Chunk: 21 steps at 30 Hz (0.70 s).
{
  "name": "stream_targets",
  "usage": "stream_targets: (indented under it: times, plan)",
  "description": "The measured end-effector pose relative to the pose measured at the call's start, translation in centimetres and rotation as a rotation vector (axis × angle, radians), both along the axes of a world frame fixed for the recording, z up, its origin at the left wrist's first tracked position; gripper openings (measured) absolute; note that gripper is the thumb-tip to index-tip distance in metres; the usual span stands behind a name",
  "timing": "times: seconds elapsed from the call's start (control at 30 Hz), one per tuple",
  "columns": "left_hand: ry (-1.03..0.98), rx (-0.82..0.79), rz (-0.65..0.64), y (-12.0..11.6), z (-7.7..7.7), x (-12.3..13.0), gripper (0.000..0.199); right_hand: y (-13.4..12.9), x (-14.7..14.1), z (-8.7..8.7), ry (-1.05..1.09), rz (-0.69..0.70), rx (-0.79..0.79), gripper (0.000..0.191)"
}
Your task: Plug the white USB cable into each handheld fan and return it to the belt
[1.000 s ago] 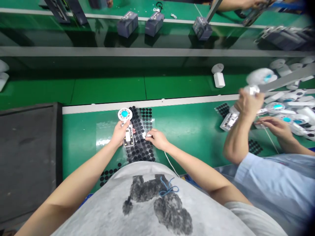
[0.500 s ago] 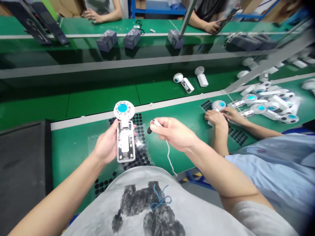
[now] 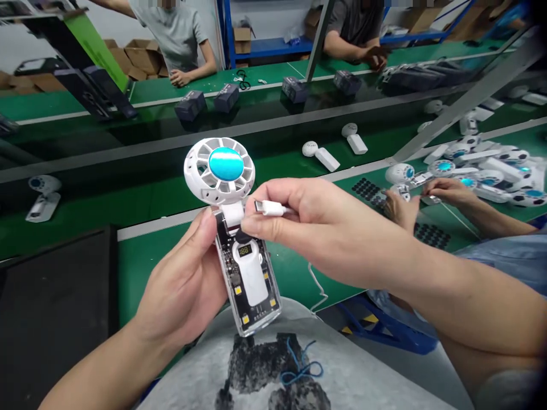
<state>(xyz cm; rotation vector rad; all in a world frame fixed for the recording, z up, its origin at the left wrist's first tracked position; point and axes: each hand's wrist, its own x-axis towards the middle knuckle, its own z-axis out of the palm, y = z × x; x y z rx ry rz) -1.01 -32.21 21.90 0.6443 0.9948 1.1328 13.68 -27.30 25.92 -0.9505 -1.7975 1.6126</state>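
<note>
My left hand (image 3: 183, 285) holds a small handheld fan (image 3: 239, 239) upright in front of my chest. Its round white head has a turquoise centre, and its clear handle shows a circuit board and a small display. My right hand (image 3: 325, 228) pinches a white cable plug (image 3: 268, 208) between thumb and fingers. One fingertip presses a small black pad (image 3: 242, 236) onto the fan's neck. The white cable (image 3: 318, 285) hangs down below my right hand.
A green workbench (image 3: 137, 267) lies below, with a dark mat (image 3: 51, 313) at left. A co-worker's hands (image 3: 444, 191) at right handle similar fans from a pile (image 3: 487, 171). Fans (image 3: 325, 155) and dark boxes (image 3: 200, 102) lie on the conveyor behind. Two people stand across it.
I have lifted the fan from the bench up close to my view. My right hand moved in from the right and now touches the fan's neck with the black pad.
</note>
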Motion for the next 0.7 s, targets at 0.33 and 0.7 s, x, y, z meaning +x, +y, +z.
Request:
stream_targets:
  times: [0.33,0.7]
  plan:
    - [0.085,0.106,0.039,-1.0,0.5,-1.2,0.029,-1.1,-0.9,0.9,-0.106,0.003,0.226,0.015]
    - [-0.09,0.108,0.006,-1.2,0.6,-1.6,0.029,-1.3,-1.0,1.6,-0.31,0.027,0.488,0.014]
